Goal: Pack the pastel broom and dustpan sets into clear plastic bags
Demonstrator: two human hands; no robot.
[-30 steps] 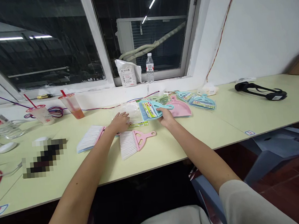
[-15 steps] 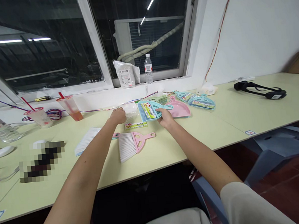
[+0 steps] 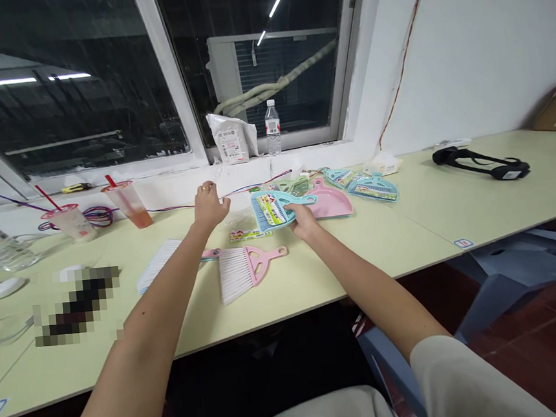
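My right hand [image 3: 303, 221] is closed on the handle side of a light-blue dustpan and brush set [image 3: 269, 210] with a yellow-green label, held just above the table. To its left, my left hand [image 3: 209, 205] is raised, thumb stretched away from its bent fingers. A bit of clear plastic film [image 3: 217, 169] shows just above those fingertips; whether it touches them is unclear. In front lies a pink hand brush [image 3: 256, 264] with white bristles. Another white-bristled brush [image 3: 159, 263] is partly behind my left forearm. A label card [image 3: 248, 235] lies under the held set.
Behind my right hand lie a pink dustpan [image 3: 333, 202] and a wrapped blue set [image 3: 374, 188]. Drink cups [image 3: 129, 205] stand at left, a water bottle [image 3: 273, 131] and white package [image 3: 231, 141] on the sill. A black headset [image 3: 481, 163] lies at right.
My left hand has lifted up and left from the plastic film near the table, and its thumb has spread. My right hand keeps the blue set, which has shifted slightly down and left.
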